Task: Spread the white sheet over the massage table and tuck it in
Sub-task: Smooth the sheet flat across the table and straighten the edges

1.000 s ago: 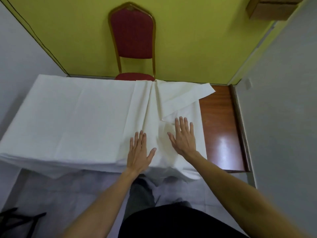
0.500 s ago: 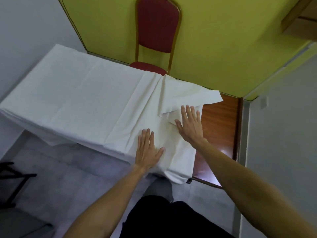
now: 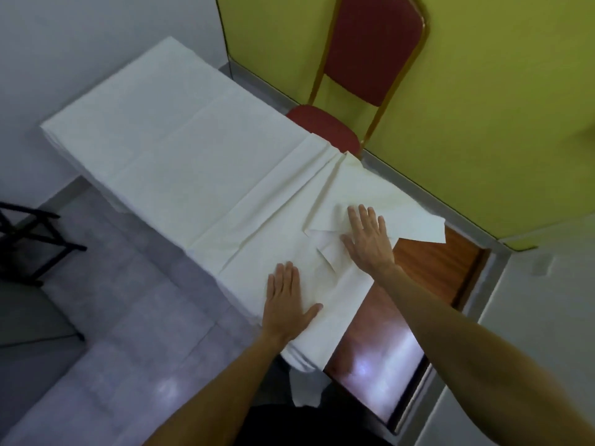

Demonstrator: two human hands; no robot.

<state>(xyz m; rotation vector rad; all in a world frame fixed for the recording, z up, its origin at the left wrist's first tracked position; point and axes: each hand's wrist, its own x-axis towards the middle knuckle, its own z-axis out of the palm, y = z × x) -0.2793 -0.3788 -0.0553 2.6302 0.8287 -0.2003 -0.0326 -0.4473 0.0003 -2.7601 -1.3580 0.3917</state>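
Both flat, fingers straight: left hand (image 3: 286,302) and right hand (image 3: 368,241) press the creased white fabric sheet (image 3: 180,149) onto the glossy brown surface (image 3: 433,272).

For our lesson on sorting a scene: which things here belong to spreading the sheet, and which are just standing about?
Part of the job: sheet; table, its brown end still bare; left hand and right hand, both flat on the sheet.

Just standing about: chair by the far wall; rack on the floor at left.
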